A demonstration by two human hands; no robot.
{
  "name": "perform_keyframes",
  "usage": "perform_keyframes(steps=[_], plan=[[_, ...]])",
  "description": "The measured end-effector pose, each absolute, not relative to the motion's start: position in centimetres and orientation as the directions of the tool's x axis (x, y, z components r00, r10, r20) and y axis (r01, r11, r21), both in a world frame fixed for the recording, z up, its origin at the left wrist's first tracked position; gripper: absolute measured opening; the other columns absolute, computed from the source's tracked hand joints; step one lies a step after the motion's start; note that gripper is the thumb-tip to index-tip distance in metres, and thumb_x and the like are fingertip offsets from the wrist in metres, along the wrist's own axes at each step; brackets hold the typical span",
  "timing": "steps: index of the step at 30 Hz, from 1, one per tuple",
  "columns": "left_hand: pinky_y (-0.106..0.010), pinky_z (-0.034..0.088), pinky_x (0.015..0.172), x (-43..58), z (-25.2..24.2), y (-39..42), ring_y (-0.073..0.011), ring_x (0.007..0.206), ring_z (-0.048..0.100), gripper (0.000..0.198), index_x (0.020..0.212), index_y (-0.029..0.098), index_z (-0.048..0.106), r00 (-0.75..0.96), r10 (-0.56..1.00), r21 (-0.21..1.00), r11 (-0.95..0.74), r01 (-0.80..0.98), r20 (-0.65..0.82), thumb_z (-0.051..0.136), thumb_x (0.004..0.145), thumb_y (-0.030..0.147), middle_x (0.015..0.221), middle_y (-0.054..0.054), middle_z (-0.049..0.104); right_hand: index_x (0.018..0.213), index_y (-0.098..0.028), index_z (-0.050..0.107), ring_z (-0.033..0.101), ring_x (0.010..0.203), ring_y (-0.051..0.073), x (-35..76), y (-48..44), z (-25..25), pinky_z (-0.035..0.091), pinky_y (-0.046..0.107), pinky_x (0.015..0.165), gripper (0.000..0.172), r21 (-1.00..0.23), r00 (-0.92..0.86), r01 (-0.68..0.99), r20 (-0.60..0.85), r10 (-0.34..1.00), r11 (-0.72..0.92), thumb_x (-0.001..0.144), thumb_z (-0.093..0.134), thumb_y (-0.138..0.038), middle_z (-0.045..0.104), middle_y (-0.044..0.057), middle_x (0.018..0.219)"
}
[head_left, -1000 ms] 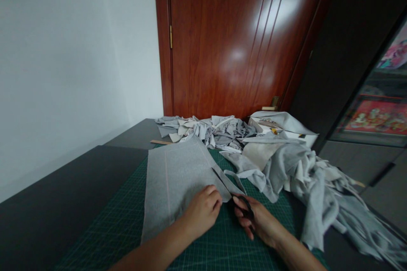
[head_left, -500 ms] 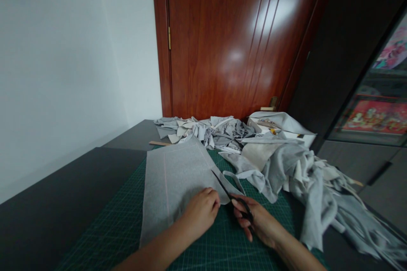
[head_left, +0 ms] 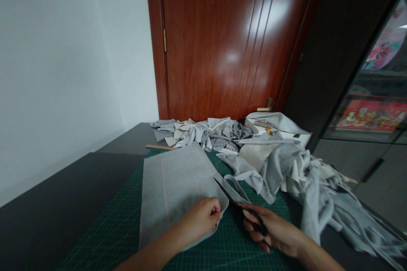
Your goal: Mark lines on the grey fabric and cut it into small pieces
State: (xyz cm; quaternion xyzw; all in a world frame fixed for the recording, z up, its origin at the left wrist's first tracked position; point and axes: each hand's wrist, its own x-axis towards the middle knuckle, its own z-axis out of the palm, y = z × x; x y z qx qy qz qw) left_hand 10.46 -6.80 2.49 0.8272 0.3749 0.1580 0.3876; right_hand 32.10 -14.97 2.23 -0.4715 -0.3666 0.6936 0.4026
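Hands: two are seen, both the person's own.
Left hand point(head_left: 201, 219): laid knuckles-up on the sheet's near right corner, fingers curled down and pressed onto the cloth; nothing is clasped.
Right hand point(head_left: 276, 233): closed on the handles of one pair of scissors point(head_left: 242, 209), fingers through the loops.
Scissors: one pair, black; the blades are parted slightly and set at the sheet's right edge, tips pointed away from the person.
Sheet point(head_left: 171, 186): one flat grey piece, laid on the mat, marked with one faint line down its left part.
Mat point(head_left: 121, 228): one green gridded mat, spread on the dark table point(head_left: 47, 216).
Scraps point(head_left: 280, 165): one loose grey heap, too tangled to be counted, lying right of and beyond the sheet.
Door point(head_left: 229, 42): one, reddish wood, behind the table.
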Motion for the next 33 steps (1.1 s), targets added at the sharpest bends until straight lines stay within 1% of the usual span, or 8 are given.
perform_keyframes(steps=[5, 8, 11, 14, 16, 19, 26, 33], plan=[[-0.023, 0.044, 0.050, 12.7, 3.1, -9.4, -0.0137, 0.053, 0.056, 0.006, 0.078, 0.020, 0.050, 0.692, 0.677, 0.862, -0.169, 0.478, -0.251, 0.048, 0.083, 0.019, 0.056, 0.006, 0.050, 0.126, -0.022, 0.046, 0.045, 0.045, 0.005, 34.2, -16.7, 2.0, 0.044, 0.015, 0.034, 0.064, -0.862, -0.260, -0.220, -0.400, 0.879, -0.458, 0.075, 0.071, -0.052, 0.050, -0.006, 0.067], [-0.026, 0.048, 0.055, 13.7, 3.8, -9.9, -0.0160, 0.059, 0.059, 0.011, 0.075, 0.019, 0.054, 0.746, 0.636, 0.817, -0.314, 0.484, -0.197, 0.054, 0.083, 0.027, 0.060, 0.004, 0.055, 0.126, -0.023, 0.046, 0.045, 0.046, 0.005, 34.8, -17.1, 2.0, 0.046, 0.016, 0.036, 0.062, -0.854, -0.288, -0.237, -0.394, 0.873, -0.463, 0.078, 0.068, -0.054, 0.051, -0.005, 0.068], [-0.033, 0.050, 0.075, 13.6, 4.0, -8.5, -0.0205, 0.078, 0.063, 0.020, 0.078, 0.018, 0.060, 0.716, 0.692, 0.596, -0.614, 0.518, 0.091, 0.051, 0.089, 0.032, 0.077, -0.002, 0.064, 0.126, -0.023, 0.047, 0.047, 0.046, 0.006, 35.0, -16.9, 2.0, 0.047, 0.016, 0.036, 0.057, -0.860, -0.314, -0.234, -0.376, 0.872, -0.454, 0.080, 0.066, -0.052, 0.050, -0.004, 0.068], [-0.040, 0.042, 0.099, 12.6, 2.8, -6.1, -0.0256, 0.111, 0.056, 0.022, 0.104, 0.013, 0.060, 0.624, 0.706, 0.315, -0.708, 0.632, 0.333, 0.045, 0.092, 0.023, 0.111, -0.011, 0.064, 0.127, -0.023, 0.047, 0.048, 0.046, 0.006, 35.0, -16.7, 1.9, 0.046, 0.016, 0.036, 0.058, -0.858, -0.318, -0.238, -0.374, 0.871, -0.455, 0.081, 0.065, -0.052, 0.051, -0.004, 0.068], [-0.044, 0.036, 0.106, 11.9, 1.5, -5.0, -0.0280, 0.125, 0.047, 0.035, 0.123, 0.011, 0.053, 0.617, 0.705, 0.181, -0.697, 0.693, 0.350, 0.045, 0.093, 0.026, 0.132, -0.016, 0.055, 0.127, -0.022, 0.047, 0.046, 0.045, 0.005, 34.9, -16.6, 1.9, 0.046, 0.016, 0.036, 0.058, -0.863, -0.320, -0.232, -0.368, 0.873, -0.449, 0.081, 0.065, -0.052, 0.051, -0.004, 0.067], [-0.048, 0.029, 0.111, 11.3, -0.1, -4.6, -0.0313, 0.136, 0.036, 0.051, 0.136, 0.005, 0.043, 0.640, 0.719, 0.064, -0.677, 0.734, 0.272, 0.042, 0.095, 0.037, 0.145, -0.020, 0.042, 0.127, -0.022, 0.049, 0.045, 0.044, 0.004, 34.8, -16.6, 2.0, 0.046, 0.015, 0.036, 0.056, -0.873, -0.316, -0.216, -0.360, 0.878, -0.437, 0.082, 0.064, -0.052, 0.050, -0.005, 0.067], [-0.046, 0.021, 0.116, 11.6, 0.3, -5.3, -0.0292, 0.142, 0.023, 0.061, 0.142, 0.001, 0.035, 0.641, 0.745, 0.041, -0.657, 0.752, 0.182, 0.030, 0.098, 0.042, 0.151, -0.020, 0.028, 0.129, -0.022, 0.049, 0.046, 0.045, 0.005, 34.3, -16.2, 2.5, 0.044, 0.015, 0.036, 0.060, -0.879, -0.290, -0.192, -0.374, 0.881, -0.437, 0.080, 0.066, -0.053, 0.050, -0.005, 0.067], [-0.045, 0.021, 0.116, 11.5, -0.2, -5.0, -0.0288, 0.141, 0.023, 0.062, 0.143, 0.002, 0.035, 0.642, 0.741, 0.045, -0.661, 0.749, 0.196, 0.027, 0.099, 0.045, 0.150, -0.019, 0.029, 0.126, -0.022, 0.052, 0.044, 0.043, 0.004, 33.4, -15.6, 3.0, 0.043, 0.015, 0.036, 0.065, -0.891, -0.265, -0.159, -0.377, 0.887, -0.426, 0.075, 0.069, -0.057, 0.049, -0.006, 0.065]])
